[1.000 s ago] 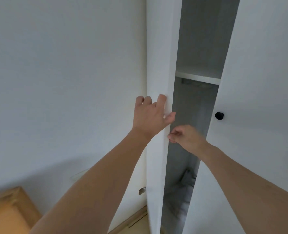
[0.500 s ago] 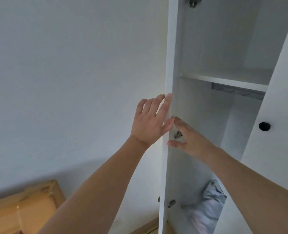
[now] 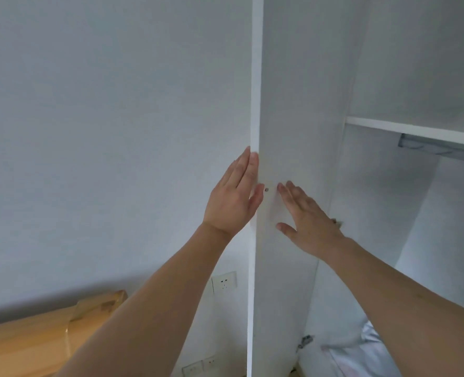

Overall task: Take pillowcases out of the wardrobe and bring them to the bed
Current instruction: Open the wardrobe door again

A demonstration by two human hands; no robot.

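White laminate fills most of what I see, and both hands are on it. The left hand [image 3: 234, 194] lies with straight fingers along the thin front edge of the tall white wardrobe door [image 3: 285, 104], thumb hooked onto its inner face; the right hand [image 3: 308, 216] is flat and spread against that inner face, gripping nothing. A second ago the right hand was curled up at a narrow gap beside a black knob; now the door has swung wide to the left, and the knob is out of sight.

That opens the white wardrobe interior [image 3: 375, 213]: a white shelf board [image 3: 415, 130] with a grey metal hanging rail [image 3: 440, 149] under it, and, down at the bottom right, a crumpled pale grey-blue bundle of cloth [image 3: 361, 355], likely the pillowcases. It is partly hidden by the right forearm. I judge the opening step about done; reaching down for the cloth comes next.

Left of the door, a white wall socket [image 3: 224, 282] and a lower pair sit on the white wall [image 3: 103, 131], above a glossy yellow wooden bed frame [image 3: 35, 341].

No brand, label or readable writing anywhere.
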